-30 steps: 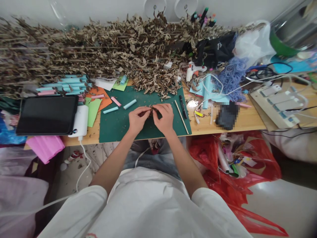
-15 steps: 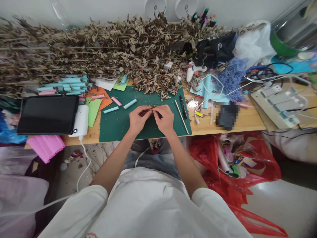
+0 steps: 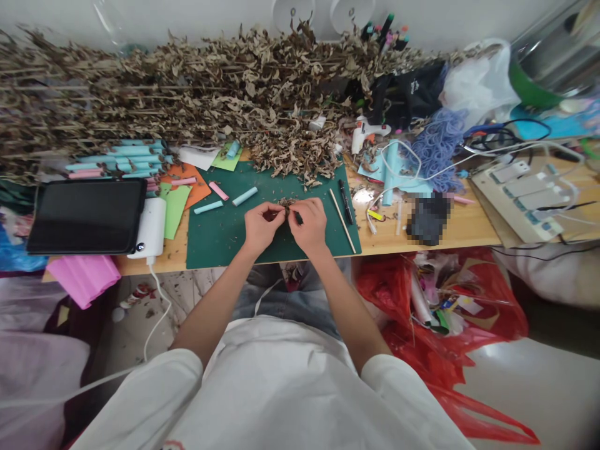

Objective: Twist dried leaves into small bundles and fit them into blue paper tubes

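Over the green cutting mat (image 3: 220, 240), my left hand (image 3: 261, 226) and my right hand (image 3: 309, 225) meet, thumbs and fingertips pinched together. Between them is a bit of dried leaf (image 3: 286, 203), partly hidden by the fingers. Left of my hands lie two blue paper tubes (image 3: 245, 196) and a pink paper tube (image 3: 219, 190). To the right, a thin wooden stick (image 3: 342, 220) and a black pen (image 3: 345, 202) rest on the mat. Just beyond my fingertips, loose dried leaves (image 3: 297, 153) spill over the mat's far edge.
A long heap of dried stems (image 3: 187, 81) spans the table's back. At left are a black tablet (image 3: 87, 215), a white power bank (image 3: 150, 228) and stacked blue tubes (image 3: 135, 156). A glue gun (image 3: 368, 132), purple yarn (image 3: 438, 150) and a power strip (image 3: 520, 197) lie to the right.
My hands stay in nearly the same spot. The fingertips have shifted slightly apart around the dried leaf, and more of it shows between them. The other things have not moved.
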{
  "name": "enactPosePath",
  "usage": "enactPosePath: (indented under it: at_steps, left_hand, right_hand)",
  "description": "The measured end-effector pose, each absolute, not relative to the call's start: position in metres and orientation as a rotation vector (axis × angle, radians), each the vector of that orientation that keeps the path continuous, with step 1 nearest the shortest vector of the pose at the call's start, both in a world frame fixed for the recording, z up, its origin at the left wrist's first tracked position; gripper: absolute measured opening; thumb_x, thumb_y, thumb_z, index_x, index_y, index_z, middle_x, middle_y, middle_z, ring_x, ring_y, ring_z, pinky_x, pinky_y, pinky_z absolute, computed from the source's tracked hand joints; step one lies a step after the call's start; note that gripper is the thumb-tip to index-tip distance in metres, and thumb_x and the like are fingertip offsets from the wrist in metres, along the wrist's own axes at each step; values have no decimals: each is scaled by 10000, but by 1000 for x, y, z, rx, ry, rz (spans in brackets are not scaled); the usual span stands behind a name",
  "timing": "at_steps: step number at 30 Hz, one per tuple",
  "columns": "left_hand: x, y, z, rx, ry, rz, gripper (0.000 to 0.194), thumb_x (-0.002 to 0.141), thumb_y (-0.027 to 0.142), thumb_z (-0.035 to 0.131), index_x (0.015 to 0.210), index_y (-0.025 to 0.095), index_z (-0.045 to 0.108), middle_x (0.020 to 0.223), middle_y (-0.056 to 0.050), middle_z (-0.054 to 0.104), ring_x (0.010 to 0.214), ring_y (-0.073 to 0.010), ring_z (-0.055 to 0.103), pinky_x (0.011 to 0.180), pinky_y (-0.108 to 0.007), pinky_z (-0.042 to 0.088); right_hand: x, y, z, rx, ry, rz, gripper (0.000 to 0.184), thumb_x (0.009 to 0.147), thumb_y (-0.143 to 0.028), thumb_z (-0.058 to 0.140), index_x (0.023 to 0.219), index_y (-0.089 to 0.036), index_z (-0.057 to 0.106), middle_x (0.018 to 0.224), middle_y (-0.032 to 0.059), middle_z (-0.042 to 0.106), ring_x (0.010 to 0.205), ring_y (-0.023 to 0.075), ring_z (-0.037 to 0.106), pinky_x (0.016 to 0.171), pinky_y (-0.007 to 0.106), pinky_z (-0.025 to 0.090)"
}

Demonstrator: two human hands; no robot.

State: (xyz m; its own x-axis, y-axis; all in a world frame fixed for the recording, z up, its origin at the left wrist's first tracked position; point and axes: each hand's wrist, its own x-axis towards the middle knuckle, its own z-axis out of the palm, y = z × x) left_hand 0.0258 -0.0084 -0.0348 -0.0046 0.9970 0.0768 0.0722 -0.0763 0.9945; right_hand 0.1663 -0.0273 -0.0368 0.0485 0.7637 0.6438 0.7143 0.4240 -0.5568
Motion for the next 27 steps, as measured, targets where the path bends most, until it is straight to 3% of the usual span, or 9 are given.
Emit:
enactPosePath:
  at_steps: [6, 12, 16, 20, 27]
  left_hand:
    - [25, -6, -39, 1262, 1215, 1292, 179, 745, 321, 784, 843, 172, 774, 809, -48, 757, 703, -151, 680, 717, -296, 581]
    - [26, -5, -41, 1313, 1145, 1299, 331, 782, 330, 774, 1086, 200, 769, 896, -49, 762, 768, -163, 691, 768, -322, 589]
    - [24, -7, -40, 1442, 1169, 1250, 195, 814, 328, 744, 960, 211, 801, 947, -64, 773, 836, -186, 707, 807, -334, 586]
    - [25, -8, -39, 1391, 1174, 1255, 220, 806, 330, 751, 975, 195, 791, 964, -74, 776, 841, -187, 714, 819, -342, 591]
    - [27, -9, -35, 1387, 1213, 1232, 151, 808, 316, 730, 872, 186, 770, 796, -35, 754, 669, -147, 672, 688, -285, 567]
  right_hand:
    - [169, -26, -34, -1416, -1646, 161, 165, 955, -205, 537, 901, -219, 692, 932, 77, 743, 935, 237, 600, 874, 421, 497]
    - [171, -26, -32, -1356, -1657, 202, 191, 965, -227, 531, 919, -233, 717, 934, 63, 756, 922, 227, 627, 860, 412, 527]
    - [171, -27, -32, -1329, -1696, 203, 196, 975, -247, 538, 932, -240, 729, 935, 50, 760, 911, 215, 637, 841, 397, 549]
    - [171, -26, -33, -1307, -1687, 181, 186, 974, -248, 550, 934, -231, 731, 929, 52, 760, 912, 213, 632, 840, 395, 552]
    - [170, -27, -33, -1337, -1737, 171, 194, 982, -235, 518, 928, -230, 704, 945, 54, 745, 930, 227, 609, 844, 409, 523]
